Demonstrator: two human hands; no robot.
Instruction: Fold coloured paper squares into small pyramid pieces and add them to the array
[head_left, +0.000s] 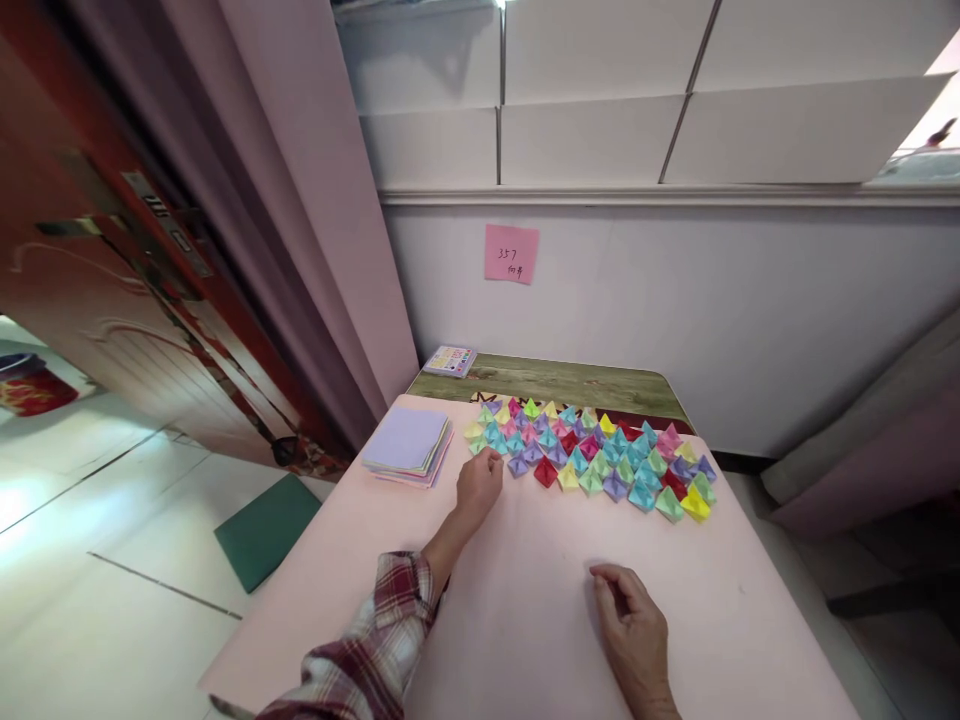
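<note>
The left hand [480, 488] is curled, its fingers bent in toward the thumb; whether a scrap of paper is pinched inside cannot be told. The right hand [636, 625], nearer the viewer, is loosely bent, with a gap between thumb and fingers and nothing visible in it. The left forearm, in a maroon-and-white plaid sleeve [371, 635], reaches forward. Just beyond the left hand, small pointed folded-paper pieces [600, 464] stand in close, uneven rows across the table's far right: turquoise, purple, mint, yellow, pink and deep red. Left of that hand lies a stack of square coloured paper sheets [405, 438], lavender on top. All rest on a smooth pale-pink tabletop [517, 630]. Behind it, a greenish wood-grain surface [577, 376] carries a small printed packet [450, 361] against the pale wall [637, 290]. A pink square note [511, 253] there reads "357". Leftward are a mauve curtain [300, 160], a red-brown door [82, 260], white floor tiles [52, 490] and a flat dark-green rectangle [268, 530].
</note>
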